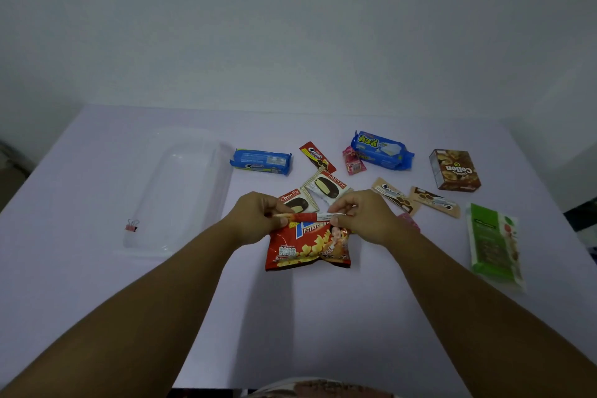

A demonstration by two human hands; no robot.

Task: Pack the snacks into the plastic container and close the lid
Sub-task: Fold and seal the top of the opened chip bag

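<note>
A red potato snack bag [308, 247] lies in front of me with its top edge folded over. My left hand [258, 218] pinches the left end of that fold and my right hand [363, 215] pinches the right end. A clear plastic container [181, 194] sits at the left of the table, and a pink binder clip [131, 225] lies by its left edge. Behind my hands lie two Choco Pie packs [328, 186], a blue cookie pack [261, 161] and a red cookie sachet [317, 157].
Further right lie a blue wafer pack [381, 150], a small pink candy packet [353, 161], two beige cookie sachets [416, 197], a brown Collon box [455, 170] and a green-and-white pouch [494, 244]. A pale wall rises behind the white table [97, 268].
</note>
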